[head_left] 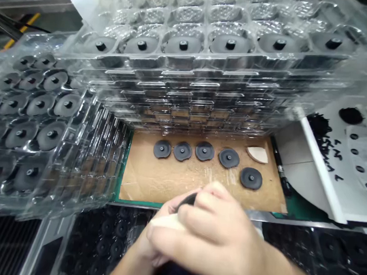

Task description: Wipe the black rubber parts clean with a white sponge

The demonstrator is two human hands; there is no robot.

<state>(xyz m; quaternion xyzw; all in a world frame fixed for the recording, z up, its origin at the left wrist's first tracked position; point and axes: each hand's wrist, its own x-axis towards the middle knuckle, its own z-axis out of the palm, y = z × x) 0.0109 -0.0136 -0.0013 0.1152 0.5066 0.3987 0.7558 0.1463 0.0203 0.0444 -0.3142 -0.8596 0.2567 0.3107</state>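
Observation:
My left hand [153, 242], low in the middle, is closed around a black round disc [187, 201], of which only the upper edge shows. Over it lies my right hand [216, 239], its fingers curled in and closed on a cream-coloured piece [168, 222] pressed near the disc. Most of the disc and the piece is hidden by the fingers. Beyond my hands, several black discs with a small central stub, such as this disc [204, 151], lie on a brown cardboard sheet [154, 180]. A cream wedge-shaped piece [258, 154] rests at the sheet's right.
Stacked clear plastic trays [183, 64] holding discs rise behind the cardboard. Another tray stack [83, 146] stands at the left. To the right, a white panel [322, 166] borders a white surface with small black parts [319, 126]. More discs [107, 233] show below the table edge.

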